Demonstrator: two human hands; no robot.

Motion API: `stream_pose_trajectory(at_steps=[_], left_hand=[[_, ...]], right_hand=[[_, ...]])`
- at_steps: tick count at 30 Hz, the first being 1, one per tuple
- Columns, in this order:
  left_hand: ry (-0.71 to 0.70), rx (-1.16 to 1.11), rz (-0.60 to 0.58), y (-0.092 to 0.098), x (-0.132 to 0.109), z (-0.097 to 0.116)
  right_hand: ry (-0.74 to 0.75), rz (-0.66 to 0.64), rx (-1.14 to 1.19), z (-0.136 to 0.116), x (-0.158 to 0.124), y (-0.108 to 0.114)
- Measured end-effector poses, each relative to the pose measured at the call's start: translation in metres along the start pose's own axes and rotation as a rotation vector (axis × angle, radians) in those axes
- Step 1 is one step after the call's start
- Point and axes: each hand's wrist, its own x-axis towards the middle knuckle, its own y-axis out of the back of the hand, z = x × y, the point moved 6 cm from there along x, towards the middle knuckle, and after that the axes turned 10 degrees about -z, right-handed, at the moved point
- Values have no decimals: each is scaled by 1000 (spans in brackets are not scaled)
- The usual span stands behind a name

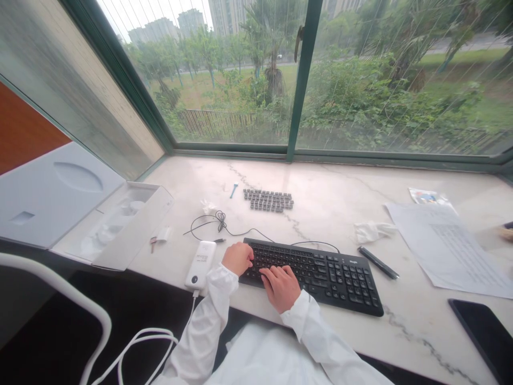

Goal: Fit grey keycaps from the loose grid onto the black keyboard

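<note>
A black keyboard (pixel 316 272) lies at a slant near the counter's front edge. Much of its left and middle part shows bare switches, while keycaps sit on the number pad. My left hand (pixel 237 258) is closed at the keyboard's left end, its fingers curled together over the edge; what they hold, if anything, is hidden. Over the lower left rows rests my right hand (pixel 281 286), its fingers stretched out leftward with the fingertips on the keys. Beyond the keyboard, loose grey keycaps (pixel 269 200) stand in several rows. A small blue-and-white tool (pixel 234 190) lies left of them.
A white power bank (pixel 200 264) with a cable lies beside my left wrist. Further left stands an open white box (pixel 132 230). To the right are a black pen (pixel 379 262), crumpled white gloves (pixel 372 231), paper sheets (pixel 452 246) and a phone (pixel 487 334).
</note>
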Motion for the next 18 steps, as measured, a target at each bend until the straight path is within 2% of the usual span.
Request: stream_pose_trajectory(at_steps=[8, 18], left_hand=[[22, 6, 26, 4, -2, -2], [-55, 7, 24, 3, -5, -1]], right_hand=[[-8, 2, -3, 2, 0, 0], [-11, -4, 6, 5, 1, -1]])
